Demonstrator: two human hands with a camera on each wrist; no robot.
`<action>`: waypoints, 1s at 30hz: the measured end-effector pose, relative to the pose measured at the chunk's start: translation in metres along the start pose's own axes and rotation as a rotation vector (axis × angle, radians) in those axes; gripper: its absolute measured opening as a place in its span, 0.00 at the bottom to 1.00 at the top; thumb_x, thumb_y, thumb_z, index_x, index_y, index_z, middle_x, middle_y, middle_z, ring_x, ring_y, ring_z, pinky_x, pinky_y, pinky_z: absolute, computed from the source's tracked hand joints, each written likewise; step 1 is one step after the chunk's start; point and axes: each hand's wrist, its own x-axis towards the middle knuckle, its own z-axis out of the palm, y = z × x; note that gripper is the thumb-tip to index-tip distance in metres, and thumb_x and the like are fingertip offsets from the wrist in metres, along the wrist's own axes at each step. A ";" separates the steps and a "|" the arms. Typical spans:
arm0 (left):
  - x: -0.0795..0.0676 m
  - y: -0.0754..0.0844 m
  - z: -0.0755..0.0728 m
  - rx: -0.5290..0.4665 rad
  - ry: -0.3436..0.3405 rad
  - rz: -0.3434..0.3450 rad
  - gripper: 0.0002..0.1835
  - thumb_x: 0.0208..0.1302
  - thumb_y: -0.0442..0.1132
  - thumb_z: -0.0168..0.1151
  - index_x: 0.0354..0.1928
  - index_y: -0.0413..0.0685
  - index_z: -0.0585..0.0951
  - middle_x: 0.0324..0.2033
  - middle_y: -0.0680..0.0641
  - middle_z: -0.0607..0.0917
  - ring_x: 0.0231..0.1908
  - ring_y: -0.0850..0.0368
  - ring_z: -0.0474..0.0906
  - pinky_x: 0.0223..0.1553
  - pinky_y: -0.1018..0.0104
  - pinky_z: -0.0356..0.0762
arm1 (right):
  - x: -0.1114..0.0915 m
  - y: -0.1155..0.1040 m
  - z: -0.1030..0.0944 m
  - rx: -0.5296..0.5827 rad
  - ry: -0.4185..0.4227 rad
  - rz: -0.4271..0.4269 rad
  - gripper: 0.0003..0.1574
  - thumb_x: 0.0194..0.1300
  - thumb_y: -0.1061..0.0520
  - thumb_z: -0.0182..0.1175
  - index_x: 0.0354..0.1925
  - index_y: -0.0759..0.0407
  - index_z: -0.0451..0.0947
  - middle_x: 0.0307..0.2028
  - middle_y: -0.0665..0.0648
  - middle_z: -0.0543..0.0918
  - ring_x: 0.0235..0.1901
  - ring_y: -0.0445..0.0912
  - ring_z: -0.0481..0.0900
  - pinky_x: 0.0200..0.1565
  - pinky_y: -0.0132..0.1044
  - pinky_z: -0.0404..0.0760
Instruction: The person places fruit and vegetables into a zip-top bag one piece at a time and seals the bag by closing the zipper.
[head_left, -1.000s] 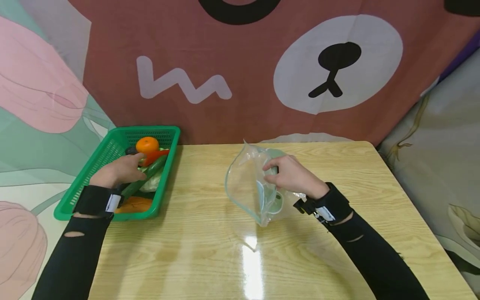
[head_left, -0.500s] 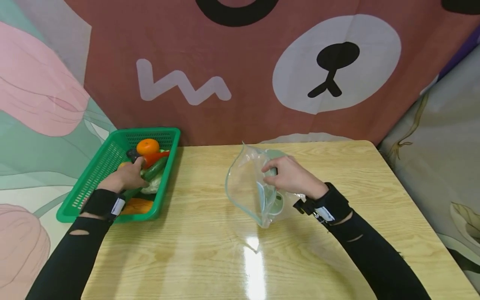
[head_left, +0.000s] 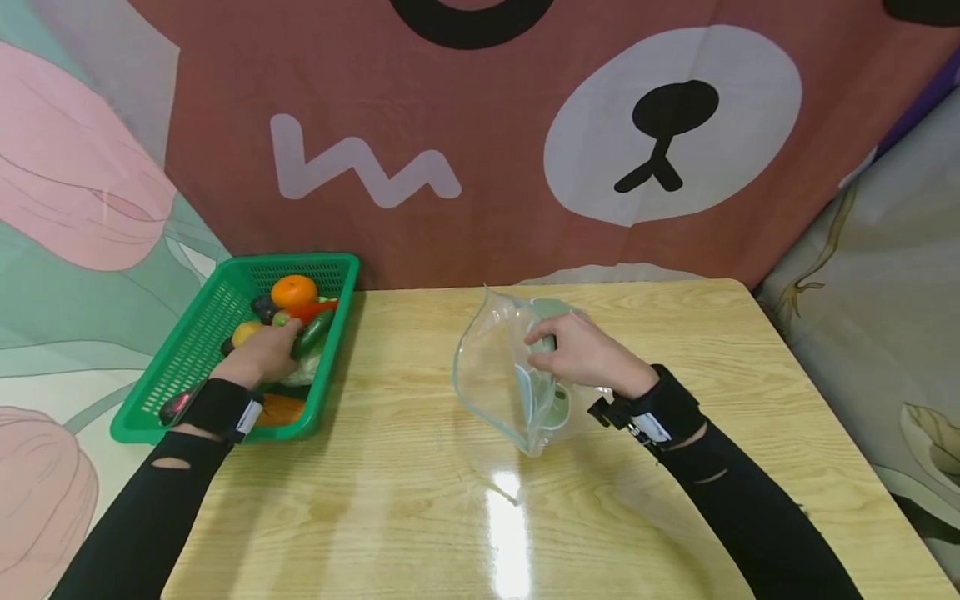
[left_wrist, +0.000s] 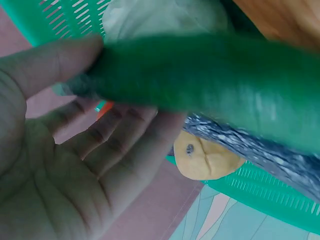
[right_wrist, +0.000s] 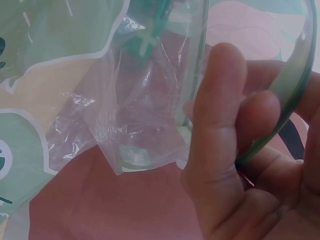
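Head view: at left, left hand point(head_left: 262, 354) pinches cucumber point(head_left: 314, 330) near its end, risking a slip; right hand point(head_left: 588, 352) grips bag point(head_left: 537, 408).

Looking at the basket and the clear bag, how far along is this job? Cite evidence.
Done: the clear bag is open, gripped at its mouth by the right hand. In hand: the left hand holds the cucumber at the green basket. Remaining, it seems: bagging. No produce shows in the bag, and the orange fruit lies in the basket. Probably barely begun.
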 end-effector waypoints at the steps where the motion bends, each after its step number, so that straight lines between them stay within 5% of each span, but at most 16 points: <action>1: 0.000 0.000 -0.001 -0.005 -0.010 -0.005 0.30 0.59 0.28 0.55 0.61 0.26 0.58 0.28 0.39 0.77 0.24 0.48 0.72 0.25 0.58 0.66 | 0.000 0.000 0.000 -0.001 -0.001 0.000 0.21 0.63 0.57 0.61 0.53 0.63 0.78 0.15 0.53 0.78 0.14 0.44 0.75 0.25 0.35 0.71; 5: -0.003 0.002 -0.006 -0.072 -0.029 -0.028 0.31 0.61 0.29 0.52 0.63 0.25 0.51 0.21 0.43 0.73 0.19 0.51 0.68 0.22 0.60 0.61 | 0.000 0.000 -0.001 -0.008 -0.003 -0.002 0.21 0.63 0.57 0.60 0.54 0.62 0.78 0.14 0.54 0.78 0.14 0.44 0.74 0.25 0.36 0.71; 8: -0.006 0.004 -0.011 -0.106 0.039 -0.026 0.28 0.63 0.32 0.53 0.58 0.25 0.54 0.25 0.39 0.74 0.20 0.50 0.69 0.22 0.60 0.63 | -0.001 0.001 -0.002 -0.008 -0.007 0.002 0.20 0.63 0.56 0.60 0.54 0.61 0.78 0.16 0.55 0.79 0.14 0.44 0.75 0.26 0.36 0.71; 18: -0.015 0.048 -0.035 -0.292 0.433 0.001 0.28 0.64 0.38 0.55 0.60 0.34 0.56 0.36 0.32 0.77 0.26 0.45 0.75 0.24 0.57 0.72 | -0.002 0.002 0.000 -0.015 -0.018 0.012 0.20 0.64 0.58 0.59 0.54 0.61 0.77 0.18 0.54 0.80 0.12 0.43 0.70 0.22 0.35 0.65; 24: -0.020 0.089 -0.035 -0.509 0.617 0.116 0.23 0.62 0.35 0.55 0.56 0.38 0.61 0.42 0.38 0.75 0.33 0.49 0.73 0.30 0.62 0.69 | 0.001 0.002 0.004 -0.019 -0.019 0.002 0.20 0.64 0.58 0.59 0.54 0.61 0.77 0.30 0.55 0.83 0.14 0.41 0.71 0.21 0.34 0.67; 30: -0.023 0.134 -0.037 -0.823 0.606 0.314 0.21 0.61 0.29 0.56 0.54 0.40 0.62 0.44 0.41 0.79 0.42 0.57 0.76 0.39 0.71 0.76 | 0.001 -0.001 0.004 -0.034 -0.014 -0.005 0.19 0.64 0.58 0.59 0.53 0.61 0.78 0.41 0.60 0.82 0.12 0.41 0.66 0.21 0.33 0.66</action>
